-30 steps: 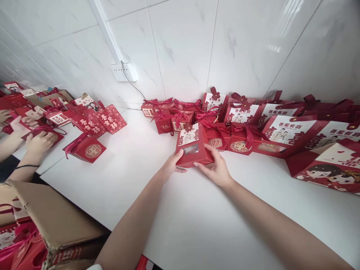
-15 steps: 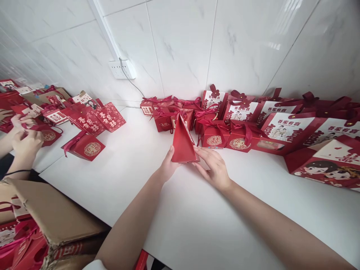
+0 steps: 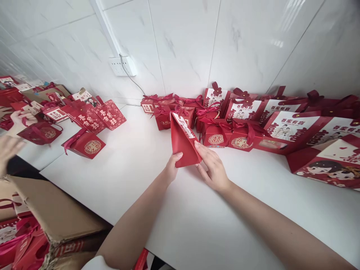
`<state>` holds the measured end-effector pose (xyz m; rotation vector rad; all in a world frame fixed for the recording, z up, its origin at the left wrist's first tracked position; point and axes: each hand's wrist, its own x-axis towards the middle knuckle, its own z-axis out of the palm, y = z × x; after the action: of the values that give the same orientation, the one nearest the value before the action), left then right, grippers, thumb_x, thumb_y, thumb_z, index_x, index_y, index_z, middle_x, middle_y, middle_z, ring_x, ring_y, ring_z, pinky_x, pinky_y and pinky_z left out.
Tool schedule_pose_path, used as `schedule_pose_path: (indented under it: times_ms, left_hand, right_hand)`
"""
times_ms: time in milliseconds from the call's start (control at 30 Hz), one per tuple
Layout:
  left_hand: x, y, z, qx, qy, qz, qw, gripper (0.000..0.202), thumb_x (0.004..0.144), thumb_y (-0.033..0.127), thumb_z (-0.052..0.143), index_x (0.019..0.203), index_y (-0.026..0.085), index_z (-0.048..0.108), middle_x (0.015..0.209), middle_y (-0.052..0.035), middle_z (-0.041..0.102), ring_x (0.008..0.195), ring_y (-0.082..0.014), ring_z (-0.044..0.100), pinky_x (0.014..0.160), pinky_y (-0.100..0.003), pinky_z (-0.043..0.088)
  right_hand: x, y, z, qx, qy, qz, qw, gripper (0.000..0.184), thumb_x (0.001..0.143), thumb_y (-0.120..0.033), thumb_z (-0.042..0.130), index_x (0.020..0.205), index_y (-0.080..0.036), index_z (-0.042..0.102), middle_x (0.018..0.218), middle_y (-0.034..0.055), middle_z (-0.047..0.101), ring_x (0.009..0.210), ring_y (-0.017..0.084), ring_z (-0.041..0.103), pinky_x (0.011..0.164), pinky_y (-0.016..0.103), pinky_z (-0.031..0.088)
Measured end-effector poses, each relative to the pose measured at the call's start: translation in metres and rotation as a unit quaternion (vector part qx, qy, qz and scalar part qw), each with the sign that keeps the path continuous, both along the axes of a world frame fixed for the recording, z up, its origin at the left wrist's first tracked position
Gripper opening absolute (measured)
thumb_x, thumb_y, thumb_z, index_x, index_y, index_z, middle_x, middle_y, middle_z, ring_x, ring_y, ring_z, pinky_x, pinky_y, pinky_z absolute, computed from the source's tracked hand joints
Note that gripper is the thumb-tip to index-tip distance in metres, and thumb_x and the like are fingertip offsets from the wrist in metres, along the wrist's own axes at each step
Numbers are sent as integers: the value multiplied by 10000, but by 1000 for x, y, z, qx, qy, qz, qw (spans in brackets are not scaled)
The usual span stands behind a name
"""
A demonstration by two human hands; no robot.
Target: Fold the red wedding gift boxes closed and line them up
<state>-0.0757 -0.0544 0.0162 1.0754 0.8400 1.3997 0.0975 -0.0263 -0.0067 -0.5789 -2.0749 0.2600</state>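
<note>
Between my hands is a red folded gift box point(image 3: 184, 148), wedge-shaped with a narrow top and a white printed panel on its right face. My left hand point(image 3: 172, 167) grips its lower left edge, thumb laid on the red side. My right hand point(image 3: 212, 165) holds the right side, fingers along the edge and thumb underneath. Just behind it stand small red boxes with ribbon bows, among them a box with a gold round emblem point(image 3: 216, 138) and a similar box point(image 3: 241, 142) beside it.
Taller red and white gift boxes point(image 3: 292, 127) line the tiled wall at right. One ribboned box point(image 3: 88, 144) lies left on the white table point(image 3: 126, 180). A cardboard carton point(image 3: 56, 213) stands lower left. A co-worker's hands point(image 3: 11, 146) are at far left, near more boxes.
The gift box in my hands has turned, so more of its printed panel shows. My left thumb now lies over its side. The co-worker's nearer hand has moved left, off a ribboned box.
</note>
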Motion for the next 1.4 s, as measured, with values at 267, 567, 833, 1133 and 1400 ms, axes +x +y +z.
schedule_pose_path:
  times_ms: [267,567,833,1133,1400]
  left_hand:
    - [-33,9,9,217,323,126,912,807,806,420,657,1516,283,298,1580,-97,292,1449,-348,286,1161,-505,307]
    - [-28,9,2,125,312,145,931,762,801,383,663,1490,278,356,1523,-93,374,1382,-315,369,1096,-420,359]
    - [-21,4,11,115,399,167,894,806,771,323,684,1497,287,337,1490,-101,388,1246,-296,453,952,-387,439]
    - [-10,1,8,106,422,192,880,837,705,288,726,1468,319,381,1550,-96,312,1296,-343,416,1078,-492,331]
    - [-15,-3,10,101,375,104,916,870,757,286,687,1530,308,288,1592,-90,245,1393,-363,338,1094,-471,375]
  right_hand:
    - [2,3,-3,-160,-64,48,984,267,988,-453,422,993,-214,540,1000,104,652,924,252,631,837,417,506]
    - [4,5,3,-274,-121,152,942,304,1041,-404,305,954,-225,534,859,27,617,758,177,579,763,329,499]
    - [4,10,-4,-359,-95,161,914,302,967,-359,427,702,-215,416,636,-39,393,573,112,361,550,244,367]
    - [1,9,-14,-364,-87,87,923,186,793,-193,521,635,-210,424,593,-51,437,541,103,375,539,241,317]
    - [4,8,-14,-373,-70,121,917,355,938,-366,462,631,-208,382,581,-41,376,536,113,328,536,258,306]
